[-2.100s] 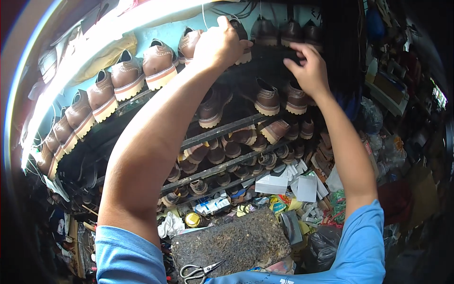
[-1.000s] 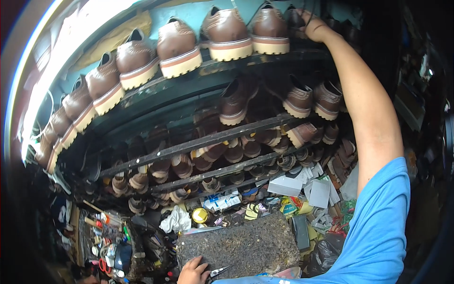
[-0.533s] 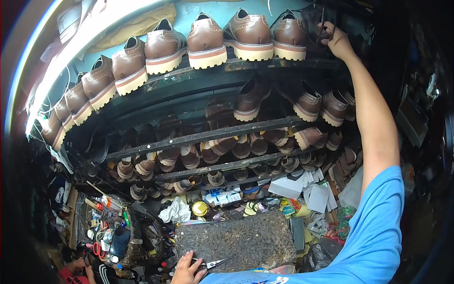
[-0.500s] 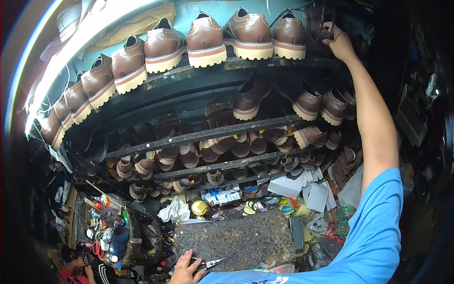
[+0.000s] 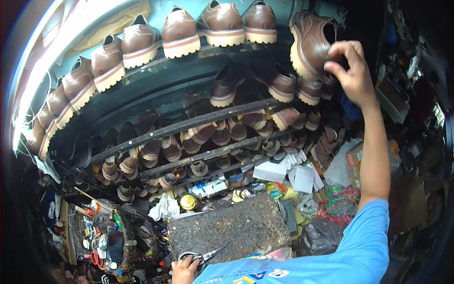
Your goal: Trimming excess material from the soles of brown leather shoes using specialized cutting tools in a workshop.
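Observation:
With my right arm stretched up to the right, my right hand point(image 5: 353, 71) pinches a brown leather shoe point(image 5: 312, 43) by its heel end, thumb and curled fingers at the upper. The shoe is tilted and shows its thick cream sole edge. Low in the view, my left hand point(image 5: 184, 271) is curled at the handles of metal scissors point(image 5: 206, 256), whose blades lie over the dark, worn work board point(image 5: 231, 227). My blue sleeve and shirt hide the board's near edge.
A row of brown shoes point(image 5: 179, 29) lines the top shelf, with more shoes on dark racks point(image 5: 189, 118) below. Around the board lie a yellow-lidded tin point(image 5: 188, 202), white cloth point(image 5: 164, 207), white boxes point(image 5: 272, 170) and plastic bags point(image 5: 321, 236). A tool-filled tray point(image 5: 124, 246) stands left.
My right hand has come down and a little to the right from the dark shelf end, now holding a shoe. My left hand's fingers have curled at the scissors. The view has shifted.

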{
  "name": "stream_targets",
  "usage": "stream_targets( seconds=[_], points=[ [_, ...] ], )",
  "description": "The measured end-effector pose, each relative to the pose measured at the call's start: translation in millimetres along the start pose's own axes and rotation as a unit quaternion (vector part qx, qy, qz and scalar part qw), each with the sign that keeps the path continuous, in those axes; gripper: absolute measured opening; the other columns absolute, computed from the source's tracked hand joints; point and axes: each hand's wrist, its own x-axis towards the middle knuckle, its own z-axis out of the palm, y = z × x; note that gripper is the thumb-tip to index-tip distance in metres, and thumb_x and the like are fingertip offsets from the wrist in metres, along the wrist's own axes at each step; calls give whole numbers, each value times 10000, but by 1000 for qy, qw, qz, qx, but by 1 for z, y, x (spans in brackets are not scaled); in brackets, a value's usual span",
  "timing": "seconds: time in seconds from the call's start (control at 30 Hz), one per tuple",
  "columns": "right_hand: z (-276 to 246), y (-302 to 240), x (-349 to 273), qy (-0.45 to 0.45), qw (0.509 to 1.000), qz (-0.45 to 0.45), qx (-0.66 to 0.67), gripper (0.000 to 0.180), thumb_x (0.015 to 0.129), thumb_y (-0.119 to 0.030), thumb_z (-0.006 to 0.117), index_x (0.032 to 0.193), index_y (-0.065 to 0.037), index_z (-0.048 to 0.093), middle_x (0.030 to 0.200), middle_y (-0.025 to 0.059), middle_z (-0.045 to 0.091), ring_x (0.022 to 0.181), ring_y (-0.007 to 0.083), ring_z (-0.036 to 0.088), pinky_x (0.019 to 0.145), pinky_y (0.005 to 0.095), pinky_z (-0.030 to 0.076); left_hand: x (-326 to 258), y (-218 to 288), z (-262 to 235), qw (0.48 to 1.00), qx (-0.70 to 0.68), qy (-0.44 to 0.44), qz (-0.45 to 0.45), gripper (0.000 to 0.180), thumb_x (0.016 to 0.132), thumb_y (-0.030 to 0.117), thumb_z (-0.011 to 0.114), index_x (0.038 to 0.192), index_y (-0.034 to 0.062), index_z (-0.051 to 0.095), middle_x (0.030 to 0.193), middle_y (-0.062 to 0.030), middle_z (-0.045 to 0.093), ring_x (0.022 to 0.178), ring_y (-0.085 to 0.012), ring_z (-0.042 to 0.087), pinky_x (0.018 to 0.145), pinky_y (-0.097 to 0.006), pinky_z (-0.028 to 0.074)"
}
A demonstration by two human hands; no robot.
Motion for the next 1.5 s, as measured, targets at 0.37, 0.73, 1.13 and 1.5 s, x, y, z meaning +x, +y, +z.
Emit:
stream_targets(
  seconds=[0.37,0.73,1.13,1.5],
  points=[
    [28,-326,-183,-180,900,128,377,257,847,-85,747,1040,-72,579,909,81,623,740,261,654,645,388,541,67,0,-38,962,-253,33,-96,621,709,6,819,1310,75,680,946,-114,648,834,-255,641,774,-351,529],
    [14,-278,-265,-150,855,416,270,400,791,-109,808,1154,-13,670,1022,120,713,936,257,674,898,350,508,110,88,-47,962,-255,0,98,421,764,123,857,1144,94,677,985,-101,722,825,-316,656,755,-409,539],
    [61,-261,-375,135,423,695,566,794,972,-463,698,1525,36,421,1425,211,597,1318,327,576,1151,439,430,115,51,-41,735,-674,39,-68,559,742,-94,855,1163,113,551,938,-98,721,826,-160,701,719,-307,580],
    [71,-277,-282,179,557,568,578,838,703,-240,969,1391,-59,525,1179,46,649,1029,164,643,937,331,547,131,0,12,564,-788,33,-244,525,876,56,804,1324,55,532,1055,-104,708,874,-186,698,754,-326,581]
  ],
)
